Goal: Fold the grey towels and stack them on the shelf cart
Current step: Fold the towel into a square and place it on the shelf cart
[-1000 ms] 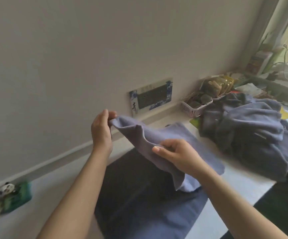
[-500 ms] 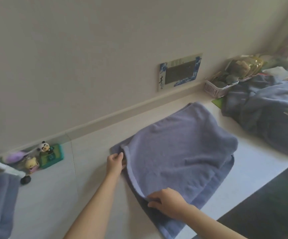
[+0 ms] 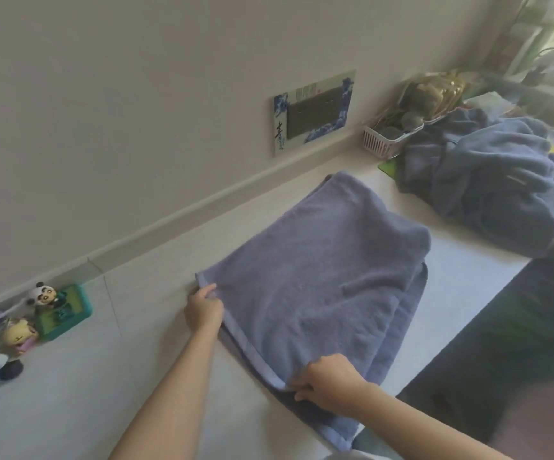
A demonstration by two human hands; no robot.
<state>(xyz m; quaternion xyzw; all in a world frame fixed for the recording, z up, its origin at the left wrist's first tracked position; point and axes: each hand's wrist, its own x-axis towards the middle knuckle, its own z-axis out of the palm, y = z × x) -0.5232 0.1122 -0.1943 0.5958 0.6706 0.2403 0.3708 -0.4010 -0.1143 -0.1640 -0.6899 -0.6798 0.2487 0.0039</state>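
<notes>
Two hands: left hand [image 3: 204,309] and right hand [image 3: 330,380], each pinching a corner of the same cloth. One grey towel [image 3: 318,277] spread folded on the white counter [image 3: 156,270]. One heap of unfolded grey towels [image 3: 481,180] at the far right; number within impossible to tell. One pink basket [image 3: 380,141] by the wall. One framed wall plate [image 3: 315,111]. Two small figurines: one panda [image 3: 43,293], one pink-clad doll [image 3: 19,335]. One green tray [image 3: 66,313] beside them.
</notes>
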